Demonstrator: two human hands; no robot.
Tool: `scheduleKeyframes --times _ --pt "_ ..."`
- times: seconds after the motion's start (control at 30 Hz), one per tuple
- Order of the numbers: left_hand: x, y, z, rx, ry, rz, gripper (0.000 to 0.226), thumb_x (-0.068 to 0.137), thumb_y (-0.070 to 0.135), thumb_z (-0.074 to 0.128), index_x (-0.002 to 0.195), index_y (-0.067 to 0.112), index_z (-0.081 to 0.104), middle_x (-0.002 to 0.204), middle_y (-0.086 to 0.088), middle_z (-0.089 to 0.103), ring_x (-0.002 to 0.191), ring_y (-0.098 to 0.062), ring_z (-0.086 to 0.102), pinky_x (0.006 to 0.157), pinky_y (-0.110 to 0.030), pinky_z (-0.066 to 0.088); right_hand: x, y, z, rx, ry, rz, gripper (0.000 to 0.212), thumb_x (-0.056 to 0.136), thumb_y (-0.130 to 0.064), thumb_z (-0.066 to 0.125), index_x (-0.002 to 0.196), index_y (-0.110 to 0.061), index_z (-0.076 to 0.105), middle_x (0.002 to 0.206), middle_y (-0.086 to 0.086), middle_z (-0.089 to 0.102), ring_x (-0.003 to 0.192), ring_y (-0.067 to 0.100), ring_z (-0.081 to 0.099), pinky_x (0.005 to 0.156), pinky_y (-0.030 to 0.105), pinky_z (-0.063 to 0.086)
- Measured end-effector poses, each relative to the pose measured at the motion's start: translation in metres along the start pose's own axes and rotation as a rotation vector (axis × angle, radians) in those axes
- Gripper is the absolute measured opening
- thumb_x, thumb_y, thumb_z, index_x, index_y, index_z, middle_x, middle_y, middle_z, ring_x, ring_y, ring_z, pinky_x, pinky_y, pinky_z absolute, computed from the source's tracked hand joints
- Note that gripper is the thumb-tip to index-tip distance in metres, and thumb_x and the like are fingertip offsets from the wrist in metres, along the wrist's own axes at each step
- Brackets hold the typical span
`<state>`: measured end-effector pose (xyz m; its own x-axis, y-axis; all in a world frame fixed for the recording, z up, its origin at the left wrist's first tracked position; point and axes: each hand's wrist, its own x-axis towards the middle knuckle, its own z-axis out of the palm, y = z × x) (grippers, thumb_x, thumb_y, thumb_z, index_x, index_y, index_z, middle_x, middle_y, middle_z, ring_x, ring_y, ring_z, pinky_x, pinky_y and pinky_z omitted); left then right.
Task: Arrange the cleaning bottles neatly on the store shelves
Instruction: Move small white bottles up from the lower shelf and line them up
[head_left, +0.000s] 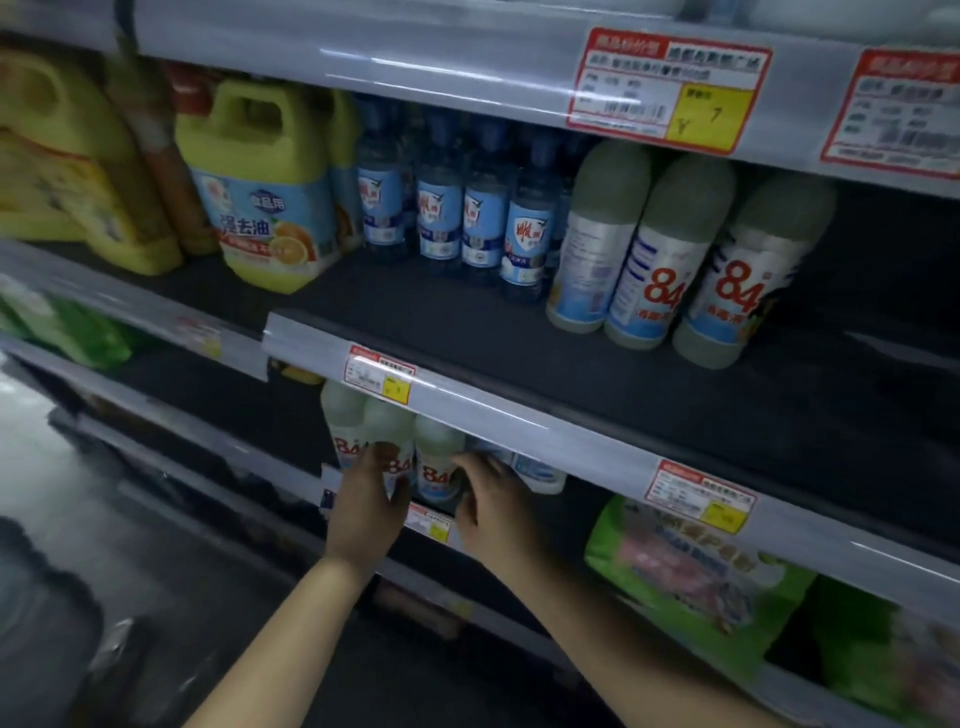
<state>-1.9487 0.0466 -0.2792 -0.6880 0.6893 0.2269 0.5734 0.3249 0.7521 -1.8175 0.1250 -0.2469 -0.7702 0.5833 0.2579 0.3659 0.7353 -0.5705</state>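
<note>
On the lower shelf stand three white "84" bottles (358, 415) in a tight row, partly hidden behind the shelf rail (467, 400). My left hand (371, 499) grips the middle one (397, 452) from the front. My right hand (493, 504) holds the right-hand one (436, 462), fingers curled on its side. On the middle shelf stand three more "84" bottles (670, 249) at the right, a cluster of blue-labelled clear bottles (483, 218) in the centre and a yellow jug (260, 182) at the left.
The dark middle shelf board (467, 322) has bare room in front of the bottles. More yellow jugs (67, 156) sit at the far left. Green bags (691, 582) lie on the lower shelf at the right, another green pack (67, 332) at the left. Price tags (670, 83) line the rails.
</note>
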Motion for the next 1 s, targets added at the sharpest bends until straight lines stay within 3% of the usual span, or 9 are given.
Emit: scheduleKeyframes --times 0.17,0.33,0.47,0.63,0.87,0.93,1.0 --pt "0.003 -0.011 0.020 0.000 -0.140 -0.065 0.041 0.083 0.002 0.060 0.123 0.004 0.049 0.121 -0.016 0.058 0.113 -0.031 0.055 0.089 -0.031 0.043 0.019 0.015 0.013 0.044 -0.077 0.272 0.064 0.084 -0.015 0.060 0.140 -0.014 0.029 0.141 0.010 0.041 0.130 0.028 0.039 0.103 0.033 0.036" --pt "0.008 -0.015 0.032 -0.009 -0.181 -0.067 0.058 0.082 0.003 0.060 0.136 0.011 0.039 0.134 -0.010 0.050 0.124 -0.028 0.047 0.095 -0.028 0.039 0.042 0.019 0.026 0.117 -0.085 0.369 0.060 0.083 -0.024 0.064 0.134 -0.009 0.036 0.138 0.012 0.045 0.128 0.027 0.041 0.101 0.033 0.036" --pt "0.012 -0.013 0.040 -0.007 -0.205 -0.096 0.055 0.082 0.003 0.058 0.134 0.011 0.041 0.130 -0.012 0.053 0.120 -0.029 0.050 0.086 -0.025 0.039 0.056 0.021 0.037 0.196 -0.081 0.454 0.054 0.083 -0.021 0.064 0.130 -0.005 0.042 0.135 0.015 0.049 0.125 0.029 0.045 0.100 0.035 0.039" --pt "0.014 -0.012 0.043 -0.057 -0.189 -0.166 0.052 0.080 0.003 0.057 0.129 0.012 0.043 0.126 -0.013 0.055 0.116 -0.030 0.052 0.088 -0.034 0.045 0.065 0.020 0.050 0.246 -0.036 0.529 0.055 0.078 -0.023 0.070 0.125 -0.004 0.048 0.129 0.017 0.054 0.121 0.032 0.049 0.098 0.040 0.040" --pt "0.010 -0.004 0.044 -0.160 -0.157 -0.230 0.044 0.080 0.002 0.056 0.121 0.013 0.047 0.118 -0.011 0.060 0.109 -0.028 0.057 0.083 -0.037 0.049 0.074 0.019 0.053 0.149 -0.089 0.534 0.045 0.078 -0.030 0.067 0.117 -0.012 0.055 0.120 0.011 0.060 0.116 0.028 0.052 0.084 0.029 0.040" --pt "0.006 -0.005 0.044 -0.187 -0.143 -0.230 0.040 0.080 0.000 0.055 0.117 0.014 0.047 0.114 -0.011 0.061 0.105 -0.027 0.058 0.080 -0.034 0.048 0.070 0.017 0.054 0.165 -0.063 0.519 0.042 0.076 -0.027 0.069 0.113 -0.013 0.055 0.113 0.010 0.062 0.110 0.026 0.055 0.075 0.024 0.037" --pt "0.001 -0.005 0.042 -0.203 -0.123 -0.256 0.034 0.079 -0.001 0.055 0.107 0.018 0.048 0.104 -0.006 0.062 0.098 -0.023 0.059 0.075 -0.029 0.044 0.065 0.013 0.054 0.174 -0.047 0.483 0.048 0.073 -0.025 0.071 0.115 -0.015 0.051 0.114 0.009 0.061 0.109 0.025 0.055 0.077 0.024 0.039"
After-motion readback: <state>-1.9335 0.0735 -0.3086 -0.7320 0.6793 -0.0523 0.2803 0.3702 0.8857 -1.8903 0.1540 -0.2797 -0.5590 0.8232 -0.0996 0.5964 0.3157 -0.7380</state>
